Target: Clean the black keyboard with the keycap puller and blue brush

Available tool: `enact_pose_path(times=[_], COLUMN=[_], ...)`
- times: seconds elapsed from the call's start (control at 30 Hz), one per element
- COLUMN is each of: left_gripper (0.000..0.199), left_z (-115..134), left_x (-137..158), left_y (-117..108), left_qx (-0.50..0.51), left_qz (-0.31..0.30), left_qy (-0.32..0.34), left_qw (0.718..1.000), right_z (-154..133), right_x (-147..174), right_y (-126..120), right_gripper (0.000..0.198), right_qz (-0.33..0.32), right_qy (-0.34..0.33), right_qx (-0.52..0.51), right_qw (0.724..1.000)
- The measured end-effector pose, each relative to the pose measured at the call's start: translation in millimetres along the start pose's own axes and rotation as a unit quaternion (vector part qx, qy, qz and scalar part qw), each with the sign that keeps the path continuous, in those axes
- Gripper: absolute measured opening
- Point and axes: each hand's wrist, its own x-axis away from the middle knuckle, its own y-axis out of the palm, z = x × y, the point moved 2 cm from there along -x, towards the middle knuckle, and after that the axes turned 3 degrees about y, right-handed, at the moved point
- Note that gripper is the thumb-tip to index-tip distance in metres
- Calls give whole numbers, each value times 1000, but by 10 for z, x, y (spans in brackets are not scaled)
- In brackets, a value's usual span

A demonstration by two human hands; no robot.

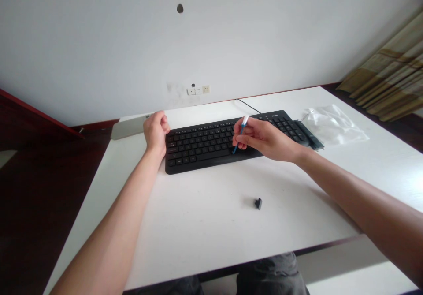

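Note:
A black keyboard (211,141) lies at a slight slant across the white table. My left hand (156,132) is closed at its left end, the curled fingers against the upper left corner; their grip there is partly hidden. Over the right part of the keys, my right hand (256,136) pinches a slim blue tool with a white upper end, which looks like a small brush (242,129). Its lower blue tip points down at the keys near the space bar. On the table in front sits a small black piece (258,203), perhaps a keycap.
Right of the keyboard lie a dark, narrow object (310,135) and a crumpled clear plastic bag (335,125). A flat grey panel (128,128) rests at the back left. Behind the keyboard runs a black cable (247,105), near wall sockets (198,90).

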Motion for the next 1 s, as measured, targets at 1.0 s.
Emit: enact_pose_path(times=[1.0], left_gripper=[28], left_z=[11], left_x=[5], left_y=[2], left_qx=[-7], left_qz=[-2], left_qy=[10], left_qw=[1000], right_z=[-163], right_x=[48], right_y=[16], right_gripper=[23], right_qz=[37], right_qy=[-35], right_qx=[103], right_qw=[993])
